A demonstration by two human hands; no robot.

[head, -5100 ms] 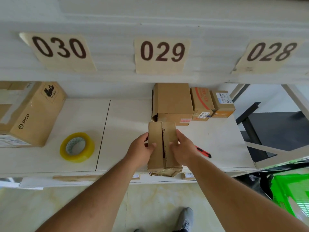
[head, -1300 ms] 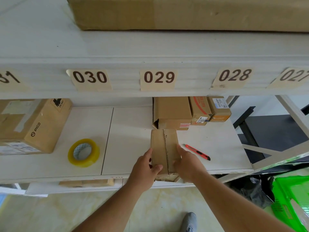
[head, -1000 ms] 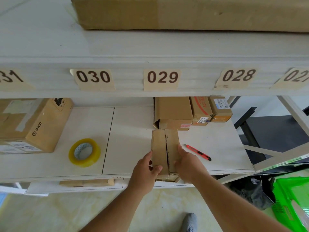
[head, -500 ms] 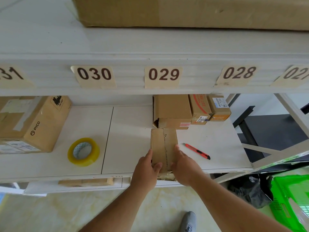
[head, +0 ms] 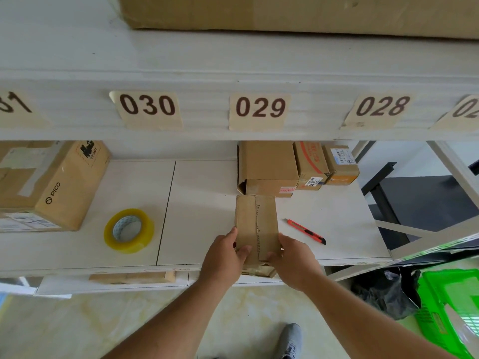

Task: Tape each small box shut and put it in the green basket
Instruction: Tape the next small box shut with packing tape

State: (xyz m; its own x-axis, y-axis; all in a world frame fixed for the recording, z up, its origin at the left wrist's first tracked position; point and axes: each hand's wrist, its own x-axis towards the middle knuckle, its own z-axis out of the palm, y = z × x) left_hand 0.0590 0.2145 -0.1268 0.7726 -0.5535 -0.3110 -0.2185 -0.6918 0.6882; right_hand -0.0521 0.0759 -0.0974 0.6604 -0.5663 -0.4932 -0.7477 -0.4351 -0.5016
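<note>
Small box [head: 256, 226] at the front edge of the white shelf [head: 202, 203], gripped at its near end from both sides: left hand [head: 224, 257] on the left wall, thumb curled over the top; right hand [head: 293, 260] on the right wall, thumb likewise on top. Top flaps meeting along a centre seam. Yellow tape roll [head: 129, 230] lying flat well to the left, red utility knife [head: 305, 231] just right of the box. More boxes [head: 269, 167] behind, toward the back edge. Green basket [head: 451, 314] on the floor, lower right.
</note>
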